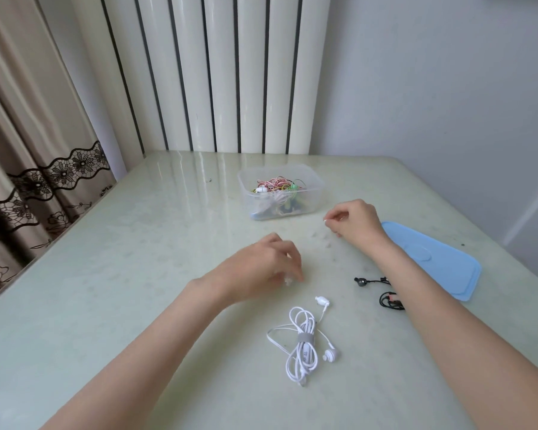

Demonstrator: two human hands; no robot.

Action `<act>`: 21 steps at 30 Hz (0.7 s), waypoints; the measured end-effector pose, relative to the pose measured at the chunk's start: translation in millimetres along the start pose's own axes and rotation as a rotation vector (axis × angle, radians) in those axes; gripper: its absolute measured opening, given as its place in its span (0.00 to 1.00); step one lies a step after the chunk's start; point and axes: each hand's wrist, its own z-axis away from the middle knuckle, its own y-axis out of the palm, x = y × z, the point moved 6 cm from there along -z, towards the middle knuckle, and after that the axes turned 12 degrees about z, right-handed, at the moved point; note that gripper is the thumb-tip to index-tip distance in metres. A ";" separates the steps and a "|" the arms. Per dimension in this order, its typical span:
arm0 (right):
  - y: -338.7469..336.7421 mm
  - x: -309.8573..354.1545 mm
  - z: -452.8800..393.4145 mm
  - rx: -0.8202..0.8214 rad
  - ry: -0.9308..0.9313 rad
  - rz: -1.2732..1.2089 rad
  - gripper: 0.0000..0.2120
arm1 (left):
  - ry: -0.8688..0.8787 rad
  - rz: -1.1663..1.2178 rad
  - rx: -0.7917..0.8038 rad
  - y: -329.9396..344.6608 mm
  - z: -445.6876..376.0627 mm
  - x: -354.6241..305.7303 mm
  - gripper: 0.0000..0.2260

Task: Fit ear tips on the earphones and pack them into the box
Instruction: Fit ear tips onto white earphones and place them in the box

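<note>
- Right hand (353, 219), right of frame centre: thumb and forefinger pinch a small white ear tip (326, 221), lifted off the table (112, 274), apparently ready for fitting.
- Left hand (261, 268), frame centre: fingers curled down over small translucent pieces (288, 280), probably ear tips; whether it actually grips one cannot be determined.
- White earphones (305, 339), lower centre: cable bundled with a band, both buds free and within reach of both hands.
- Black earphones (382, 293), beside the right forearm, partly hidden.
- Clear box (280, 190), upper centre: open, already holding coloured earphones; its blue lid (432, 262) lies apart at right, leaving access for packing.
</note>
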 end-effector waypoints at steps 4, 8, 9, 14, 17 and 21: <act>8.5 15.9 35.9 0.174 0.097 -0.487 0.04 | -0.007 -0.055 -0.101 6.4 3.9 13.2 0.07; 18.0 28.9 66.1 0.264 0.141 -0.939 0.05 | -0.218 0.165 -0.391 -1.3 6.1 13.6 0.05; 19.7 28.9 68.8 0.263 0.153 -0.997 0.04 | -0.283 0.226 -0.460 -3.1 7.0 15.1 0.06; 22.4 33.1 71.3 0.261 0.124 -1.088 0.05 | -0.385 0.341 -0.623 -8.4 12.8 17.0 0.07; 26.1 38.9 73.9 0.282 0.095 -1.068 0.06 | -0.394 0.301 -0.575 -5.8 14.9 15.1 0.12; 30.5 42.1 75.3 0.300 0.085 -1.079 0.06 | -0.418 0.300 -0.595 -4.3 14.8 15.1 0.09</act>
